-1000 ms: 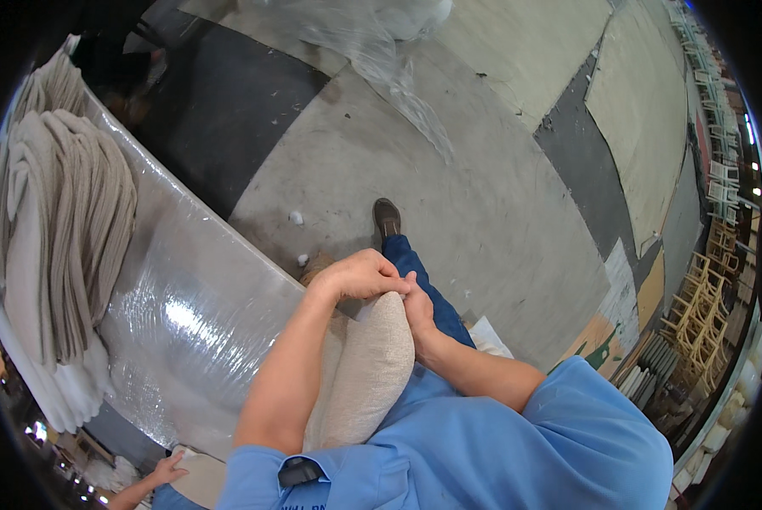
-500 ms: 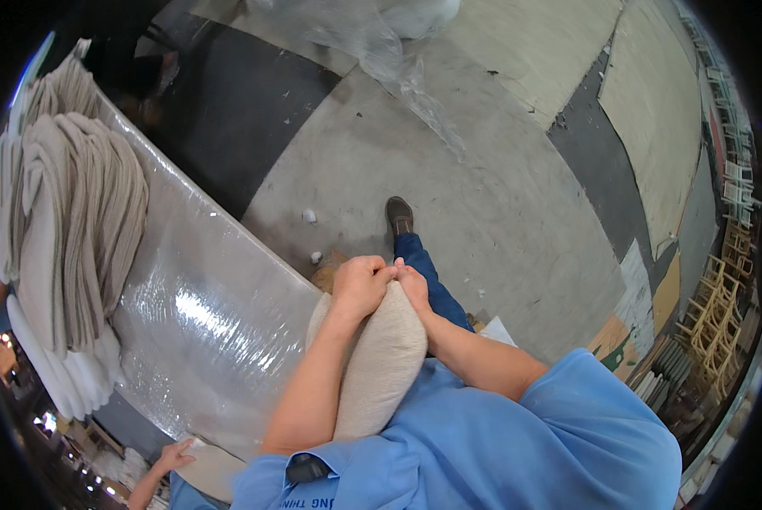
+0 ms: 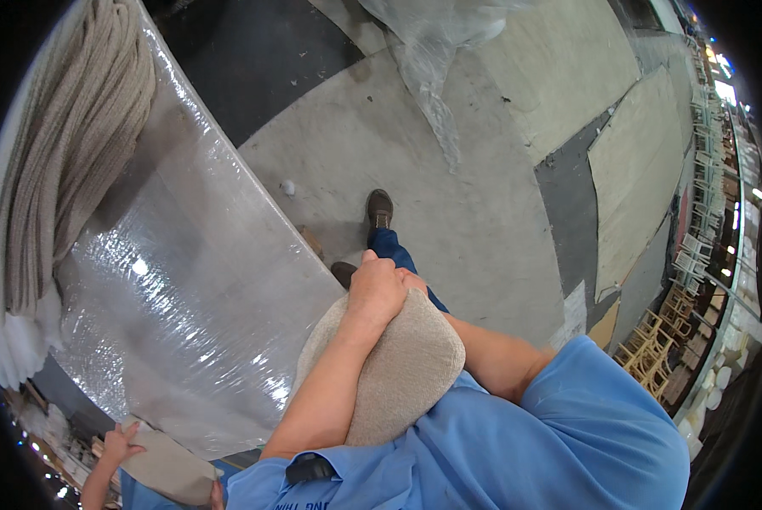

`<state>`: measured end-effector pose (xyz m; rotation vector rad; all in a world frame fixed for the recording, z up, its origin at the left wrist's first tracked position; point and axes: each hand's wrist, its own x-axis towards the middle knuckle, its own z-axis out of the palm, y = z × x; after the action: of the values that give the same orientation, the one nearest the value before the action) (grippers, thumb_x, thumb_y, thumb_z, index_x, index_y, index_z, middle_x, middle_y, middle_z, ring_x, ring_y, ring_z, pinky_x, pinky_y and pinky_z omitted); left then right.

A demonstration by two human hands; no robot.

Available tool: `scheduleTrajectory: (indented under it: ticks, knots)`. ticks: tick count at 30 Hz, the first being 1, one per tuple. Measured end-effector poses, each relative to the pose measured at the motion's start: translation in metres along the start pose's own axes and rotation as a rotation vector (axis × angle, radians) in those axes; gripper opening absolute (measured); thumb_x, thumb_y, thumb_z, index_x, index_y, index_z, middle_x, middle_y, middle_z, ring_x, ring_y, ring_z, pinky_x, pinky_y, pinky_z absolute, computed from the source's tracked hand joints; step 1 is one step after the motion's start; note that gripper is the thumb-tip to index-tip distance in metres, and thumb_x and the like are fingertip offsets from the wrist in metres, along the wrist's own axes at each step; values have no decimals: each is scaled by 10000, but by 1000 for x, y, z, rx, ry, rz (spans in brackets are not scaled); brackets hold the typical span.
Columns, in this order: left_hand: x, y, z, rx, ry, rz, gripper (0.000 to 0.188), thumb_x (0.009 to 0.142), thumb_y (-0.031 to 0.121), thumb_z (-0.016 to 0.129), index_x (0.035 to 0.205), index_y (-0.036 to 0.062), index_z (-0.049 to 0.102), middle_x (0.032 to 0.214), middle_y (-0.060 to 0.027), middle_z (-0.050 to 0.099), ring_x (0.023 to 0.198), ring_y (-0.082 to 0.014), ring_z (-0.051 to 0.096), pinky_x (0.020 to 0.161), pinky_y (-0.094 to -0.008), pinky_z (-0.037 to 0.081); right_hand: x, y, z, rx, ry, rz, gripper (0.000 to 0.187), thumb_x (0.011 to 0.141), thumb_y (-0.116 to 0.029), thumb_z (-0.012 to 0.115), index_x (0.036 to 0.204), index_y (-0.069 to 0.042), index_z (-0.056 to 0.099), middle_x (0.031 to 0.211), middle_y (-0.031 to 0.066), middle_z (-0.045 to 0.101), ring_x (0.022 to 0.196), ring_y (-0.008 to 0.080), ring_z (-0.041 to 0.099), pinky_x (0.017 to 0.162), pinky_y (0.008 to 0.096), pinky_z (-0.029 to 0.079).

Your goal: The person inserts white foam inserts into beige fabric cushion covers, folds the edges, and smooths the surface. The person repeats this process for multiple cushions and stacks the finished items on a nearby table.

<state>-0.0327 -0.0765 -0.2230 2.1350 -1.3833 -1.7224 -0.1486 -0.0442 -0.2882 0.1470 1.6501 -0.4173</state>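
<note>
The left hand (image 3: pixel 376 293) is curling its fingers tight over the top edge of the plump beige fabric cushion (image 3: pixel 398 370), pinning it against the chest; the right hand (image 3: pixel 411 280) is tucking in behind, grip hidden. The plastic-wrapped surface (image 3: pixel 185 289) is crowding the left, the bare concrete floor (image 3: pixel 483 212) opening ahead.

One cushion (image 3: pixel 402 370), two shoes (image 3: pixel 379 206)
</note>
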Motion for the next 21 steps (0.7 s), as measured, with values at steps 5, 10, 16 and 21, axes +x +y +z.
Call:
scheduleTrajectory:
  ticks: [5,10,16,21]
  knots:
    - [2,0,0,-7,-25,-5,308,984,168,646,1036,-114,758,1264,-317,624,1068,-466,709,993,-516,569,4,2,5,-45,-50,15,181,1049,-199,614,968,-46,667,911,86,710,798,214,685,730,407,565]
    - [5,-3,-1,55,-34,23,319,978,188,633,1030,-99,763,1174,-307,694,1087,-450,702,976,-516,558,5,3,6,-38,-153,25,244,1074,-247,596,966,-42,672,914,89,714,799,225,691,732,422,566]
    - [-5,0,-19,-217,-185,-69,365,1048,332,663,1076,-24,737,1128,-146,727,988,-241,673,906,-373,530,-11,-5,-1,-24,-241,4,337,1108,-313,566,967,-33,690,906,86,722,794,229,700,728,424,566]
    - [-16,-12,-10,-300,-163,-63,341,1105,324,593,1203,15,698,1082,-58,713,1001,-146,644,911,-334,524,3,7,-4,-115,-139,-162,417,1079,-425,635,931,-37,680,904,100,725,798,243,691,755,422,545]
